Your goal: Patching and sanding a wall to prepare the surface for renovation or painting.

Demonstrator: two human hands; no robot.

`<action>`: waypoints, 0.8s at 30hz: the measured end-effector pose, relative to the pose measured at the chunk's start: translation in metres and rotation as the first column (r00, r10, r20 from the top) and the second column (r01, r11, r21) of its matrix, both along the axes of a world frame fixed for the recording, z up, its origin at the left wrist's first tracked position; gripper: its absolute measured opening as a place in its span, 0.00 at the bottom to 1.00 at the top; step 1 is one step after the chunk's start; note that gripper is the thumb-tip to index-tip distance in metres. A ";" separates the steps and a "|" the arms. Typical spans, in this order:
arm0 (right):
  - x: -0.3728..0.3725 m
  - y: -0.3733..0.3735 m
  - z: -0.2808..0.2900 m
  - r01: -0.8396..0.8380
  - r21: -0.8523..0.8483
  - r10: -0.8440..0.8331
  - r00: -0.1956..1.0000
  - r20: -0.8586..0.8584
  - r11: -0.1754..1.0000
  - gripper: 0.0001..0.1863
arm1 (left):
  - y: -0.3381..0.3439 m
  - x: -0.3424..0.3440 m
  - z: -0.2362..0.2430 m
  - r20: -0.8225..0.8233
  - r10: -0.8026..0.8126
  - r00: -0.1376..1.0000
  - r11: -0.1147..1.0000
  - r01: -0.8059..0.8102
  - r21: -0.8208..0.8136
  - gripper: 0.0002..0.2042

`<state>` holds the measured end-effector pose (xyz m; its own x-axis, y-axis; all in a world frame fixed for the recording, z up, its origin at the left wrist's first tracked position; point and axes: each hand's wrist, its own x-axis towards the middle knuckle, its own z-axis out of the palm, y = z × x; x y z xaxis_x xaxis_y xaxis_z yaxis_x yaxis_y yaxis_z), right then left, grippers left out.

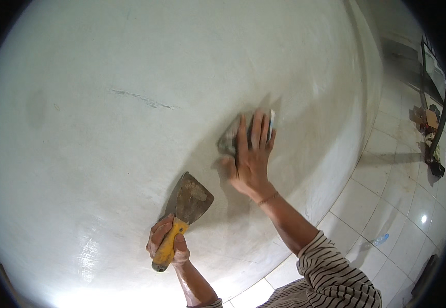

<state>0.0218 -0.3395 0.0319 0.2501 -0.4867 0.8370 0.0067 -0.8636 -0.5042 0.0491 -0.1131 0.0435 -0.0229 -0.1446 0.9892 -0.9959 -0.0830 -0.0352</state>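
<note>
My left hand (160,237) is wrapped round the yellow handle of a putty knife (194,199). The knife's broad, stained metal blade points up and stands close to a pale, smooth wall (99,154); whether it touches cannot be told. Farther up and to the right, my right hand (252,167) presses a grey pad (227,139) against the wall with its fingers laid over it. A whitish-blue edge shows by the fingertips. Fingers hide most of the pad, so its material is unclear. Dark scratch-like marks (143,98) run across the wall at upper left.
White floor tiles (359,205) lie to the right below the wall. A clear bluish plastic bottle (381,239) is on them. At the far right stand dark frame legs (441,120), with cardboard pieces (431,119) and other clutter beside them.
</note>
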 end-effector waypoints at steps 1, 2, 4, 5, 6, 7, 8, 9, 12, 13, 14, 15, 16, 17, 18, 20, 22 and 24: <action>-0.001 -0.006 0.009 0.020 -0.002 -0.020 0.999 0.031 1.000 0.42 | -0.001 -0.002 0.000 -0.006 0.000 1.000 1.000 0.000 0.005 0.13; 0.001 -0.001 -0.003 0.024 -0.006 -0.024 0.999 0.027 1.000 0.42 | -0.003 -0.001 0.000 -0.010 -0.003 1.000 1.000 0.003 0.001 0.13; 0.007 0.031 -0.063 -0.047 -0.052 0.047 0.999 0.011 0.998 0.42 | 0.000 -0.003 0.000 -0.030 -0.001 1.000 1.000 0.000 -0.016 0.13; 0.003 0.052 -0.104 -0.085 -0.081 0.076 0.992 -0.103 0.993 0.42 | 0.003 -0.002 0.000 -0.032 -0.004 0.999 1.000 0.004 -0.019 0.13; -0.006 0.050 -0.107 -0.076 -0.158 0.055 0.990 -0.131 0.985 0.41 | 0.006 0.000 -0.001 -0.036 0.002 0.999 1.000 -0.002 -0.002 0.13; -0.011 0.048 -0.108 -0.069 -0.233 0.033 0.987 -0.157 0.970 0.41 | 0.007 0.000 -0.002 -0.038 0.009 0.999 1.000 -0.008 0.016 0.14; -0.006 0.035 -0.104 -0.080 -0.149 0.064 0.992 -0.110 0.986 0.39 | 0.002 0.002 -0.004 -0.008 0.002 1.000 1.000 -0.002 -0.013 0.16; -0.007 0.017 -0.068 -0.092 -0.058 0.088 0.994 -0.066 0.994 0.38 | 0.002 0.003 -0.003 -0.019 -0.005 1.000 1.000 0.005 -0.006 0.16; -0.005 -0.009 0.012 0.022 0.121 -0.030 0.997 0.064 0.992 0.38 | -0.002 0.002 -0.004 0.020 0.079 0.997 0.997 -0.080 0.024 0.17; 0.001 -0.010 0.010 0.041 0.082 -0.050 0.993 0.110 0.996 0.37 | -0.002 0.002 -0.005 0.032 0.082 0.996 0.996 -0.082 0.023 0.17; 0.003 0.009 -0.015 -0.014 0.019 0.013 0.997 0.073 1.000 0.37 | -0.003 0.003 -0.005 0.043 0.084 0.996 0.996 -0.085 0.022 0.17; 0.011 0.036 -0.051 -0.084 -0.040 0.086 0.995 0.047 0.996 0.37 | 0.000 0.008 -0.006 0.059 0.098 0.993 0.995 -0.100 0.020 0.17; 0.009 0.035 -0.083 -0.070 -0.047 0.071 0.997 0.036 0.996 0.37 | -0.003 0.007 -0.010 0.067 0.079 0.995 0.997 -0.079 0.010 0.16; 0.004 0.032 -0.118 -0.066 -0.282 0.081 0.996 0.039 0.957 0.36 | 0.002 0.006 -0.011 0.077 0.066 0.995 0.998 -0.067 0.014 0.15; 0.004 0.021 -0.135 -0.053 -0.510 0.091 0.995 0.049 0.859 0.35 | -0.002 0.007 -0.006 0.105 0.067 0.992 0.998 -0.067 0.004 0.15; 0.010 -0.024 -0.098 -0.007 -0.112 0.012 0.999 0.042 0.994 0.35 | 0.000 0.008 -0.007 0.125 0.090 0.988 0.995 -0.094 0.021 0.15; 0.010 -0.041 -0.019 0.094 0.096 -0.104 0.990 0.096 0.991 0.35 | 0.001 0.009 -0.011 0.139 0.112 0.984 0.992 -0.118 0.037 0.15; 0.009 -0.018 -0.012 0.063 -0.011 -0.063 0.998 0.004 0.998 0.32 | 0.000 0.007 -0.012 0.113 0.108 0.988 0.994 -0.111 0.018 0.14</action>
